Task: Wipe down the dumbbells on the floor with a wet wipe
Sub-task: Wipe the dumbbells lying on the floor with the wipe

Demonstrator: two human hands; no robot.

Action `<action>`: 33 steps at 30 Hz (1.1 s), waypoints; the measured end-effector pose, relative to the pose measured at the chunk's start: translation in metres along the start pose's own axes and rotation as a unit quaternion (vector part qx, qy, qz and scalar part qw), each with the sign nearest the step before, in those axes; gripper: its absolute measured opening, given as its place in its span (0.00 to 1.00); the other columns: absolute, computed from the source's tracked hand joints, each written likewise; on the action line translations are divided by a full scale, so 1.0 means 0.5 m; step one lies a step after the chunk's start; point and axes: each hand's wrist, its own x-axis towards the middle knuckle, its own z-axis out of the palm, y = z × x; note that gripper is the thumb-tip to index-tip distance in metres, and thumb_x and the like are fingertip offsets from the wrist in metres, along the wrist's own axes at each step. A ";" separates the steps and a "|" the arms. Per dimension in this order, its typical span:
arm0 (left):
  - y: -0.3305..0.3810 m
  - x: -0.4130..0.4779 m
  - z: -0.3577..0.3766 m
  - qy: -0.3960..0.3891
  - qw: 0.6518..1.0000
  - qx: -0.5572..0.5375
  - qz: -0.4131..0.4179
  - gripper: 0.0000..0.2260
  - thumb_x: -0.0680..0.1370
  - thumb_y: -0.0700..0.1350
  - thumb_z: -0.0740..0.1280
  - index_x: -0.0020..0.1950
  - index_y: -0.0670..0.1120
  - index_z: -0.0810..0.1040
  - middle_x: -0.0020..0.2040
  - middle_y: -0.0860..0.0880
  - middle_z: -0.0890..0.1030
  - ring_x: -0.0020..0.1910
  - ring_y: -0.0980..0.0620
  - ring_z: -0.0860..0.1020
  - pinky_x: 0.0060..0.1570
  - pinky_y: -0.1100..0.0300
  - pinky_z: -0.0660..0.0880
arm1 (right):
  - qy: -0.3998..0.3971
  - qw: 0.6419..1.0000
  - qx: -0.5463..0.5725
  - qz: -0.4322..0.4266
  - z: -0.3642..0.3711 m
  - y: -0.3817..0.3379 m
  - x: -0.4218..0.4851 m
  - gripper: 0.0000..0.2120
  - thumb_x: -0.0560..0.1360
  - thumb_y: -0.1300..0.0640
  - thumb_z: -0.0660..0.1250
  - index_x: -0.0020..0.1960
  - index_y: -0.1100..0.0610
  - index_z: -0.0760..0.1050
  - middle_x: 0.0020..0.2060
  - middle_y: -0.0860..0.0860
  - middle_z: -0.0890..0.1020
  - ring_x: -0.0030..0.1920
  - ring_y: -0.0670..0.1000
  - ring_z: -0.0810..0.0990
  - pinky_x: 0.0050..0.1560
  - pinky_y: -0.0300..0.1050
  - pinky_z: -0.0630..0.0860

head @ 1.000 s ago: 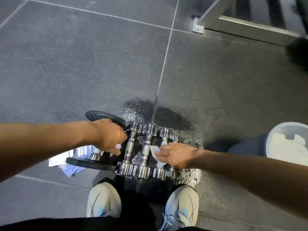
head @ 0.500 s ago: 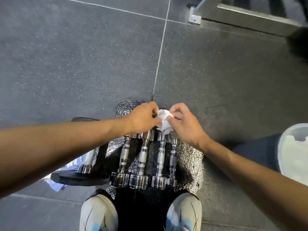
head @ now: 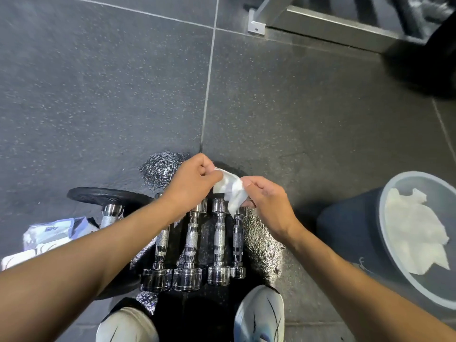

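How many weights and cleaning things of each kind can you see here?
Chrome dumbbells: 4
Black-plate dumbbell: 1
Held wipe: 1
Wipe pack: 1
Bin (used wipes inside, uncounted): 1
Total: 8

Head camera only; looks steeply down, close over dumbbells (head: pixel 192 239) on floor (head: pixel 103 90).

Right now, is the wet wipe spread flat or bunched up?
Bunched up: the wet wipe hangs crumpled between the left hand and the right hand, both pinching it.
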 end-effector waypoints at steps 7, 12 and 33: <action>0.003 -0.012 0.013 -0.052 0.995 -0.032 0.077 0.04 0.79 0.50 0.71 0.49 0.53 0.77 0.40 0.51 0.76 0.39 0.51 0.74 0.42 0.54 0.72 | -0.031 0.995 0.069 0.065 0.007 -0.004 -0.006 0.11 0.81 0.56 0.62 0.52 0.57 0.83 0.50 0.53 0.86 0.52 0.53 0.82 0.56 0.52 0.76; 0.006 -0.017 0.009 -0.053 0.993 -0.035 0.097 0.03 0.79 0.49 0.71 0.50 0.54 0.79 0.39 0.53 0.76 0.39 0.53 0.75 0.45 0.52 0.73 | -0.139 0.967 0.180 0.116 0.009 -0.006 0.006 0.24 0.82 0.46 0.60 0.69 0.62 0.75 0.64 0.65 0.78 0.57 0.59 0.77 0.59 0.59 0.72; 0.013 -0.010 0.024 0.053 0.997 0.047 0.019 0.18 0.79 0.61 0.68 0.46 0.48 0.68 0.33 0.53 0.70 0.32 0.52 0.67 0.36 0.52 0.66 | -0.027 0.988 -0.094 -0.123 0.064 0.000 0.003 0.17 0.73 0.55 0.76 0.54 0.52 0.70 0.47 0.55 0.78 0.41 0.51 0.77 0.42 0.55 0.78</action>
